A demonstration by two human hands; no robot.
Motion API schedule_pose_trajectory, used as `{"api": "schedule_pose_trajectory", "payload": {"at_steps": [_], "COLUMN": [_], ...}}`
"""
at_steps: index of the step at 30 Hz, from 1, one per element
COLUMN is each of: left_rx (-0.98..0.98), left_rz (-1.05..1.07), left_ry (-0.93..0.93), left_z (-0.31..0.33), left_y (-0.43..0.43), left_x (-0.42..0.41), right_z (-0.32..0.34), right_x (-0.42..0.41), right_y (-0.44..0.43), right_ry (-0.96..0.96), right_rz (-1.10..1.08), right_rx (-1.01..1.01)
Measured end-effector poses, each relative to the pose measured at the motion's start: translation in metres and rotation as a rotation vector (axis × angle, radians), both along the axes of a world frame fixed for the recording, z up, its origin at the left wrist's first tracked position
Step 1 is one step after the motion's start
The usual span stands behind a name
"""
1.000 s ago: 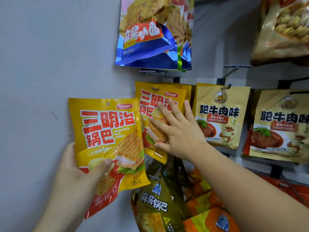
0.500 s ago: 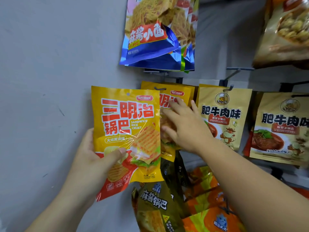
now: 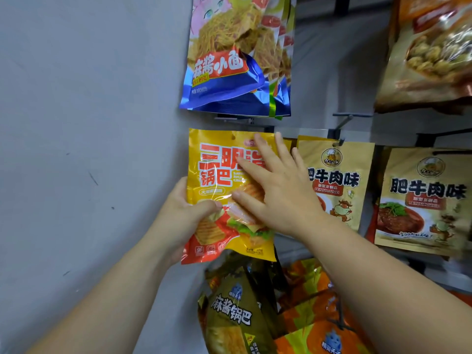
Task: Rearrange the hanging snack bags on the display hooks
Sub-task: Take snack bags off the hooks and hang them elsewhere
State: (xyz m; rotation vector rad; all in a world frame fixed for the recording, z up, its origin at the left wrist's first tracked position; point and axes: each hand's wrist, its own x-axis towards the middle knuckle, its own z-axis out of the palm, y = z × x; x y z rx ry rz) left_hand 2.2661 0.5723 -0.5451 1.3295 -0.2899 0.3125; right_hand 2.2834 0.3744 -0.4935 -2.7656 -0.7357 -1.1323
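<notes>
My left hand (image 3: 189,213) grips a yellow sandwich rice-crust bag (image 3: 217,175) by its lower left side, thumb across the front. The bag stands upright at the left-hand hook of the middle row, and its hang hole near the top edge shows. My right hand (image 3: 278,190) lies flat on the bag's front with fingers spread and straight. The hook and any yellow bags behind this one are hidden.
A blue noodle-snack bag (image 3: 229,80) hangs directly above. Two tan beef-flavour bags (image 3: 337,180) (image 3: 424,200) hang to the right, with a bare hook (image 3: 344,121) over them. An olive bag (image 3: 229,315) and orange bags (image 3: 321,328) hang below. A grey wall (image 3: 89,123) fills the left.
My left hand carried the yellow bag right and up until it covers the hanging yellow bags. My right hand came off those bags and now lies on the front of the carried one.
</notes>
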Motion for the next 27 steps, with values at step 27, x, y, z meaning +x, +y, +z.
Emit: {"api": "schedule_pose_trajectory", "payload": {"at_steps": [27], "left_rx": [0.035], "left_rz": [0.055], "left_ry": [0.064], "left_z": [-0.013], "left_y": [0.003], "left_x": [0.027], "right_z": [0.007], "right_x": [0.02], "right_y": [0.021], "right_ry": [0.069], "right_rz": [-0.141], "right_rx": [-0.246]}}
